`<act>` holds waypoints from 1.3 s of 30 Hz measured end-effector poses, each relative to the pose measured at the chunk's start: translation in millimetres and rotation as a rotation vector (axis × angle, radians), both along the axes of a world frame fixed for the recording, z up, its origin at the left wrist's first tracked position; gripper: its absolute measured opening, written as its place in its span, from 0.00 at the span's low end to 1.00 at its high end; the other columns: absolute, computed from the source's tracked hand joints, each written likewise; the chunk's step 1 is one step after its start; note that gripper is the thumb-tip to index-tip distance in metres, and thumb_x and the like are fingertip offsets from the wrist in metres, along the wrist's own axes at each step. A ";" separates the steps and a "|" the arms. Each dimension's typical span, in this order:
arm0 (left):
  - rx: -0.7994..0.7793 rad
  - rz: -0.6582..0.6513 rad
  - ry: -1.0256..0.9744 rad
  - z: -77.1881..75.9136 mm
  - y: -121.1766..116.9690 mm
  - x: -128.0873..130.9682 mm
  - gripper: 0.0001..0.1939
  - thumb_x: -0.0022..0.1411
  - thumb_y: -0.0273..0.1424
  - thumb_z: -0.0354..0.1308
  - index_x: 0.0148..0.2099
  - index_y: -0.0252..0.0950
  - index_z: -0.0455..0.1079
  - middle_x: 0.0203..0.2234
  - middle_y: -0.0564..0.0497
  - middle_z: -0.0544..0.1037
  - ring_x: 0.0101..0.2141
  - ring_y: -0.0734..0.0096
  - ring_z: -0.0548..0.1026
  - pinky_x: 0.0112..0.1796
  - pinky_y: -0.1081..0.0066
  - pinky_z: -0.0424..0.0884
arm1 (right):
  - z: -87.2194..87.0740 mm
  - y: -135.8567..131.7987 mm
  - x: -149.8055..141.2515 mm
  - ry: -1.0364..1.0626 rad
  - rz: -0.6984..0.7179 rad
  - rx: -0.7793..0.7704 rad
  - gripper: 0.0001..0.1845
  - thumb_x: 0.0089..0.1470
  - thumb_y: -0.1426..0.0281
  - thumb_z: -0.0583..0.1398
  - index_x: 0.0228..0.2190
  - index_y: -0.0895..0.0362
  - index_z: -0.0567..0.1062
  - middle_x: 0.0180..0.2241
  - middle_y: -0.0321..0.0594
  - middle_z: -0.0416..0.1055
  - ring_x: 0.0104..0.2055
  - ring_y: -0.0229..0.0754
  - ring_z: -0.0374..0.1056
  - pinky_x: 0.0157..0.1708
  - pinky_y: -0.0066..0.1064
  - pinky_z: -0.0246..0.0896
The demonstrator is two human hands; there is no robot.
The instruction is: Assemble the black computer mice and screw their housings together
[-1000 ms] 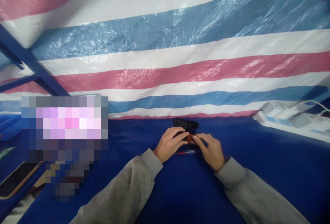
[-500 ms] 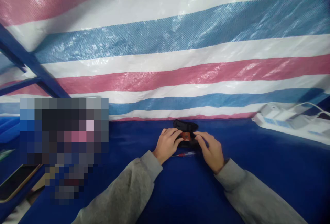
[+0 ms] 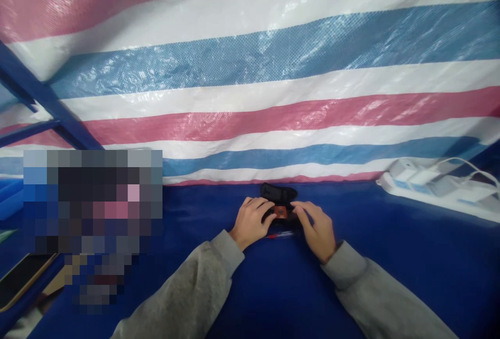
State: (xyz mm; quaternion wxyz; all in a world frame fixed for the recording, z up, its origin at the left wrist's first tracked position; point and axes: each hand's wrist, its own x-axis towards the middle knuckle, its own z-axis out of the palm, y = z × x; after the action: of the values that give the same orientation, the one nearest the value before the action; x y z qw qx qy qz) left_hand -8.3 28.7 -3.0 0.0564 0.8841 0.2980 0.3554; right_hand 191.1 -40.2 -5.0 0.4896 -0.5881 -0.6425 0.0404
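A small orange-brown board (image 3: 280, 212), which looks like a circuit board, sits between my hands, with dark parts around it. My left hand (image 3: 250, 223) is closed on its left edge, fingers above and thumb below. My right hand (image 3: 317, 228) is closed in a pinch at the right side, on a dark piece mostly hidden by the fingers. Just behind lies a black plastic shell (image 3: 278, 192), apart from the hands. In front, a thin screwdriver-like tool (image 3: 279, 235), red and clear, lies partly hidden by my left hand.
Everything rests on a dark blue table surface (image 3: 281, 287). A white power strip (image 3: 441, 193) with plugs and cables stands at the right. At the left are a phone (image 3: 25, 279) and a blurred-out person (image 3: 97, 214). Striped plastic sheeting (image 3: 250, 120) hangs behind the table.
The view has shifted slightly. Both hands stay around the board, with only a small shift of the right fingers at its right side.
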 end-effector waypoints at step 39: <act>-0.104 -0.019 0.013 7.7 -4.8 -3.5 0.08 0.64 0.34 0.62 0.44 0.37 0.75 0.38 0.46 0.80 0.39 0.59 0.76 0.41 0.59 0.68 | -0.2 5.1 3.6 0.015 -0.087 -0.019 0.14 0.64 0.63 0.53 0.38 0.52 0.78 0.37 0.39 0.79 0.41 0.44 0.74 0.45 0.38 0.64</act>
State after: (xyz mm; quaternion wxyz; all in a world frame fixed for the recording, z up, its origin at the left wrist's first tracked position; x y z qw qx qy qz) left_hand -11.8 23.9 4.7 0.1035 0.8851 0.3083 0.3330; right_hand 194.8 -35.1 -5.2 0.4903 -0.6198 -0.6120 0.0296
